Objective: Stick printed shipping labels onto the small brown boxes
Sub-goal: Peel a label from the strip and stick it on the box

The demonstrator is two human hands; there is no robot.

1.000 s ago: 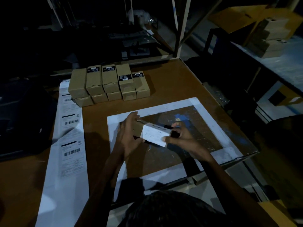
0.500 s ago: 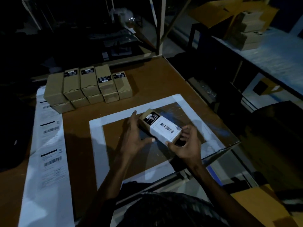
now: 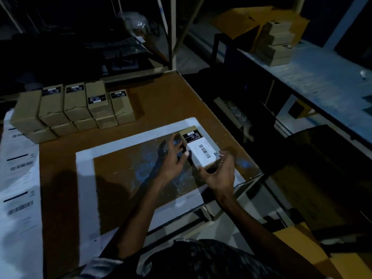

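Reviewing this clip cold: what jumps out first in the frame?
The small brown cardboard box with a white barcode label, held above the white-bordered mat between the left hand and right hand. Behind, left, sits a stack of brown boxes; a white label strip runs down the table's left edge.

A brown table (image 3: 161, 101) carries a white square outline (image 3: 86, 178) taped or painted on its top, the worn patch (image 3: 141, 174) inside it scuffed with pale blue marks. Behind the table stands a metal frame (image 3: 171, 37) with slanting struts. To the right runs a long pale shelf (image 3: 322, 77) (blurred at its far end), with yellow cardboard (image 3: 241, 21) lying at its back. More yellow cardboard (image 3: 302, 244) shows at bottom right.
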